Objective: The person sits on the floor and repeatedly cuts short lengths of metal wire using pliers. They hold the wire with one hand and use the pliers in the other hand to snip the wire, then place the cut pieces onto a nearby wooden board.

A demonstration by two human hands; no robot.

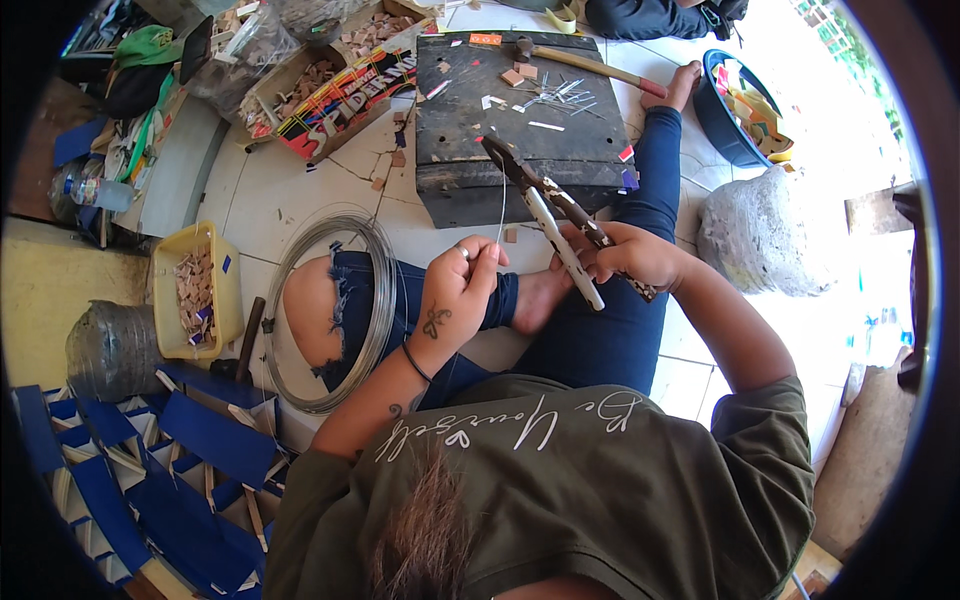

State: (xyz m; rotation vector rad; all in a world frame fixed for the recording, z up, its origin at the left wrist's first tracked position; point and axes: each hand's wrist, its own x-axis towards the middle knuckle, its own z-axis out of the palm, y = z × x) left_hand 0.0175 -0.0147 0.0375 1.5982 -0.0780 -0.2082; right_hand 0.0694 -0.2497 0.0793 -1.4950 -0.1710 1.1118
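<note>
My left hand [452, 297] is closed in a pinch on a thin metal wire [502, 212], which rises from the fingers toward the dark jaws of a pair of pliers. My right hand [640, 258] is closed around the handles of these long-handled pliers [549, 226], one pale and one dark brown with white patches. The jaws point up and left, over the near edge of a black box. Whether they bite the wire is too small to tell. A large coil of wire [384, 290] leans over my bent left leg, beside my left forearm.
On the black box [460, 115] lie a hammer [590, 66], several nails [565, 95] and wooden bits. Left are a cardboard box [335, 105], a yellow bin of wooden pieces [232, 290] and blue pieces [190, 500]. A blue basin [715, 115] and wrapped bundle [765, 230] stand right.
</note>
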